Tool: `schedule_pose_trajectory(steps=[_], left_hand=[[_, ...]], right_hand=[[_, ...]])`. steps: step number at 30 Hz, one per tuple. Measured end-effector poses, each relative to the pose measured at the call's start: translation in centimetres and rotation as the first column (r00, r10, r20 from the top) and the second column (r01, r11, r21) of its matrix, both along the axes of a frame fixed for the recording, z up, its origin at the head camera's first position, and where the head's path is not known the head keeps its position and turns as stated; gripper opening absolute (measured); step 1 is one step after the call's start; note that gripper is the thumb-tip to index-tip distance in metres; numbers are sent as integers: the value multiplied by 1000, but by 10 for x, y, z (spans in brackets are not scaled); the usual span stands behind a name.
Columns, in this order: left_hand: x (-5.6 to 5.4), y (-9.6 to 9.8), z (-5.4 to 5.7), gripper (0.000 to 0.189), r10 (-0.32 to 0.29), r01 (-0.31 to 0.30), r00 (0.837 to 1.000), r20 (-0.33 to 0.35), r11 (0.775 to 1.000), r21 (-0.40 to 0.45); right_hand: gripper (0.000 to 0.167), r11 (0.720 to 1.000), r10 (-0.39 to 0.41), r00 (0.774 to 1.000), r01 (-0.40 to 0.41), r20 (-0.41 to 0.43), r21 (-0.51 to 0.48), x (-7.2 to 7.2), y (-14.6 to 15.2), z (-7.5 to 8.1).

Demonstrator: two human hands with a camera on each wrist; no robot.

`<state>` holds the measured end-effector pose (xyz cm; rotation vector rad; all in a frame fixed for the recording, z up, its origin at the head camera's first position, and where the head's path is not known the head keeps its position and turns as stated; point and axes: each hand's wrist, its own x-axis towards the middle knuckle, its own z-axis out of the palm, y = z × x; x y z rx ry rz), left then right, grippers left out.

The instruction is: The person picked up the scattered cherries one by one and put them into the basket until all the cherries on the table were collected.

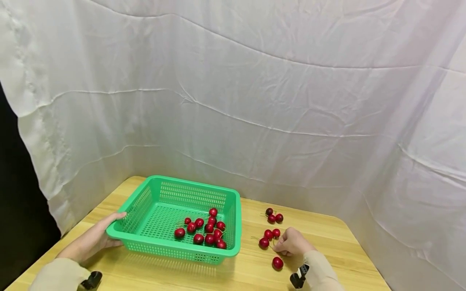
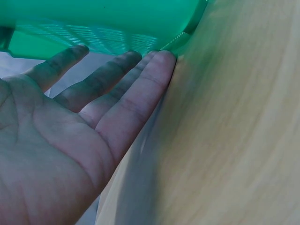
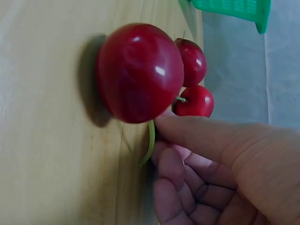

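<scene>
My left hand [image 1: 105, 232] grips the left end of a green plastic basket [image 1: 174, 249], the thumb over its rim. In the left wrist view, the fingers [image 2: 133, 105] reach against the basket's underside [image 2: 93, 18]. Several red cherries [image 1: 198, 239] lie inside, mostly toward the right. On the table right of the basket, my right hand [image 1: 293, 242] pinches a cherry by its thin stem beside a cluster of cherries [image 1: 263, 243]; the fingertips are partly hidden. Nearer to me sits a single cherry [image 1: 277, 263], large in the right wrist view with a green stem [image 3: 151, 143].
Farther back on the wooden table [image 1: 320, 226] rests another small group of dark red cherries [image 1: 271, 218]. White curtains [image 1: 255, 121] hang behind the table and along both sides. A black area [image 1: 18, 210] shows at the far left.
</scene>
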<state>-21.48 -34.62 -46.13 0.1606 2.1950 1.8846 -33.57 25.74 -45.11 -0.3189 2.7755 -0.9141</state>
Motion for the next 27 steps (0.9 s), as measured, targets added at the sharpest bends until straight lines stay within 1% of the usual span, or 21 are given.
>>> schedule_pose_trajectory(steps=[1, 3, 7, 11, 13, 16, 22, 27], left_hand=[[0, 1, 0, 80, 9, -9, 1000, 6, 1000, 2], [1, 1, 0, 80, 9, -9, 1000, 3, 1000, 3], [0, 1, 0, 79, 5, -5, 1000, -5, 1000, -3], [-1, -1, -1, 80, -5, 5, 1000, -14, 1000, -11], [-1, -1, -1, 80, 0, -1, 1000, -11, 1000, -5], [-1, -1, -2, 80, 8, -8, 1000, -8, 1000, 3], [-2, -2, -1, 79, -2, 2, 1000, -23, 1000, -1], [-1, -1, -1, 79, 12, -12, 1000, -5, 1000, 11]], right_hand=[[35, 1000, 2, 1000, -2, 11, -8, 0, 1, 0], [31, 1000, 0, 999, 0, 34, -22, 0, 2, -1], [26, 1000, -1, 999, 1, 50, -17, 1, 4, -2], [27, 1000, -17, 998, 17, 59, -10, 2, 2, 1], [28, 1000, -21, 998, 22, 61, -15, 2, 1, 2], [28, 1000, -14, 998, 15, 54, -18, 2, 0, 4], [29, 1000, 30, 999, -31, 11, 7, 1, 1, 2], [25, 999, 41, 999, -41, -6, -3, 1, 3, -2]])
